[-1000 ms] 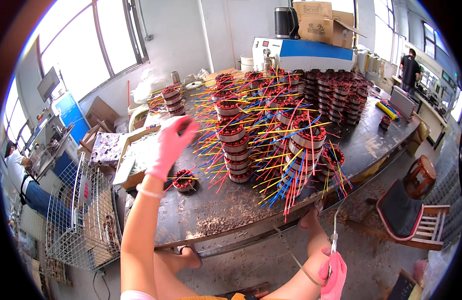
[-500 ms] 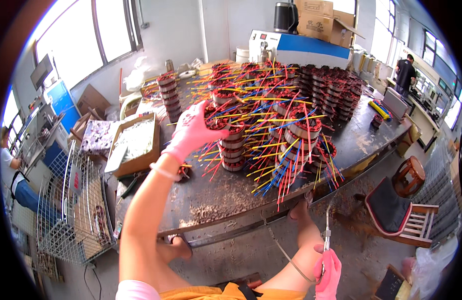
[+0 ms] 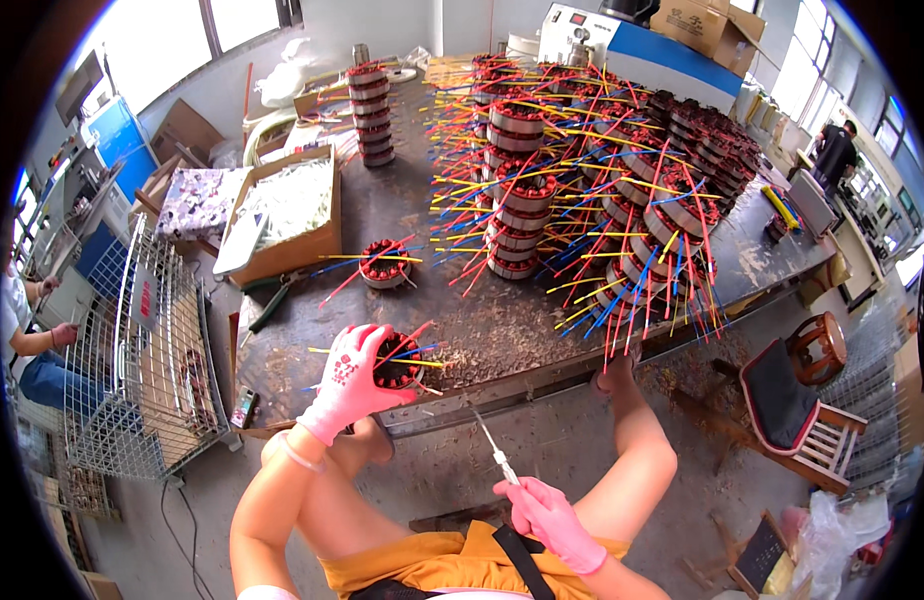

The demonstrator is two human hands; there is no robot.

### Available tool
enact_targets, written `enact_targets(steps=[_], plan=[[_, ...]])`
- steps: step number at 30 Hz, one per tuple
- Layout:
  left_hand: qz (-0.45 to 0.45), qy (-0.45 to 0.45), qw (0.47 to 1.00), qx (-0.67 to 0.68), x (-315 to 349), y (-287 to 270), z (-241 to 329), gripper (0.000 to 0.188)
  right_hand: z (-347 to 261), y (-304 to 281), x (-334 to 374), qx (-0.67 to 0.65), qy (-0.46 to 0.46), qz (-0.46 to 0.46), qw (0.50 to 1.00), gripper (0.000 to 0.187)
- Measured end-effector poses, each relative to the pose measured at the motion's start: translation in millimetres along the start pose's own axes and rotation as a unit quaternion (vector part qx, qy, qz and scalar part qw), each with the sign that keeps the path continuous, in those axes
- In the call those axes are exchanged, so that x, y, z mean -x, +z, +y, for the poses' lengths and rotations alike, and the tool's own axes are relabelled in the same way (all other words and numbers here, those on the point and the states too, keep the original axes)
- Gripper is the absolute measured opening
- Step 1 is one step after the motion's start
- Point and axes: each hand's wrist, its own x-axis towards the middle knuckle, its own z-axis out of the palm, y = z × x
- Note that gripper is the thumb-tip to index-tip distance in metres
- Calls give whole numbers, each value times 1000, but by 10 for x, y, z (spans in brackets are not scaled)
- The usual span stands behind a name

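My left hand [image 3: 349,381], in a pink and white glove, grips a round motor stator [image 3: 400,361] with red, yellow and blue wires at the near edge of the workbench [image 3: 502,335]. My right hand [image 3: 548,517], in a pink glove, is low over my lap and holds a thin pointed tool [image 3: 494,449] that points up toward the bench. A second loose stator [image 3: 385,263] lies on the bench a little farther back. Behind it, tall stacks of stators [image 3: 517,190] with coloured wires sticking out fill the bench.
A cardboard box [image 3: 288,213] of white pieces sits at the bench's left, with pliers [image 3: 269,305] in front of it. A wire cage cart [image 3: 132,350] stands at the left, a wooden chair [image 3: 792,405] at the right. Other people work at the far left and far right.
My left hand came down from the stacks to the bench's near edge with a stator in its grip. The view tilted down and my right hand stayed low with the tool.
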Motion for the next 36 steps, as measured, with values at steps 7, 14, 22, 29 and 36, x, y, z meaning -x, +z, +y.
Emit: enact_targets(steps=[7,14,22,29,36], plan=[[-23,-11,999,38,-26,-67,58,93,169,86,-189,0,10,4,1000,29],[-11,-25,999,-17,-63,130,234,97,50,132,-175,-25,-2,25,999,33],[-4,-9,1000,20,-91,114,185,101,79,96,-157,-13,31,22,999,32],[-56,-11,998,7,-11,-95,6,100,21,160,-183,-1,45,-11,999,30],[-49,6,999,1,-16,-74,-17,98,87,178,-228,-27,23,-23,999,30]])
